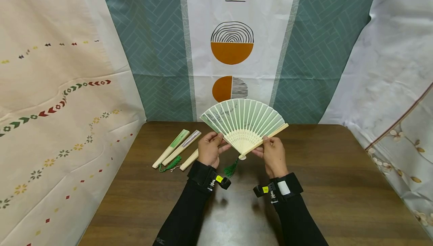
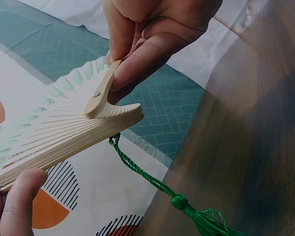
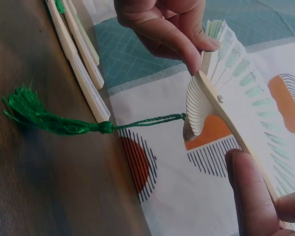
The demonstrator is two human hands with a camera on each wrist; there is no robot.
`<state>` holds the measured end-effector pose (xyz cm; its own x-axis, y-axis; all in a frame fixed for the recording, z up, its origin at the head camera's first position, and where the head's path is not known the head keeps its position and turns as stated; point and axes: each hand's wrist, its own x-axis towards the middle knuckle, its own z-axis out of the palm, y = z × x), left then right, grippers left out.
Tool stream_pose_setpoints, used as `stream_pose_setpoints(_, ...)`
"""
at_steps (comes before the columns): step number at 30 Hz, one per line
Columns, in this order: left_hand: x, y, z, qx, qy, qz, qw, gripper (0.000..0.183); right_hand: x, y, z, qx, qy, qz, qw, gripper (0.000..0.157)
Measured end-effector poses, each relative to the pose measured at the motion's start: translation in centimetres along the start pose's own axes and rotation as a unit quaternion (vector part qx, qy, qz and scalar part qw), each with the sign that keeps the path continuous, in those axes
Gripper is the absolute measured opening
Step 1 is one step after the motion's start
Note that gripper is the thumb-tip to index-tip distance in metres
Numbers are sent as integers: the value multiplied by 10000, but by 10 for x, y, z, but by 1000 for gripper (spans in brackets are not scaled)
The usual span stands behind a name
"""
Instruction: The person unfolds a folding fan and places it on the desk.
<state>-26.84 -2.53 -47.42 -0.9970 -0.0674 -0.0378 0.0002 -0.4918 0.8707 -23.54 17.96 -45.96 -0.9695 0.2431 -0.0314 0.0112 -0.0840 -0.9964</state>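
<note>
A pale green folding fan (image 1: 246, 120) with cream wooden ribs is spread wide above the table, its leaf upward and its pivot low. My left hand (image 1: 209, 150) pinches its left edge between thumb and fingers. On the opposite side, my right hand (image 1: 274, 155) pinches the right guard stick, thumb on the near face. From the pivot end hangs a green tassel (image 2: 189, 209) on a looped cord. Dark printing marks the leaf's left part. In the right wrist view, the fan's rivet (image 3: 220, 99) shows near the pivot.
Left of my left hand lie folded fans: a green one (image 1: 176, 143), a greyish one (image 1: 184, 146) and a third (image 1: 190, 159) partly hidden by the hand. A green tassel (image 1: 174, 163) lies beside them. Patterned cloths (image 1: 159, 50) hang behind the brown table (image 1: 338, 186).
</note>
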Motion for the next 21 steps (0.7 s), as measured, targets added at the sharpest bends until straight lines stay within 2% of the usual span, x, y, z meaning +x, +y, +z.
stream_pose_setpoints(8, 1, 0, 0, -250, 136, 13, 9996, 11, -1, 0, 2, 192, 132, 52, 9997, 43)
stream_pose_setpoints(21, 5, -4, 1, -671, 264, 113, 9973, 11, 2, 0, 3, 528, 275, 46, 9982, 48)
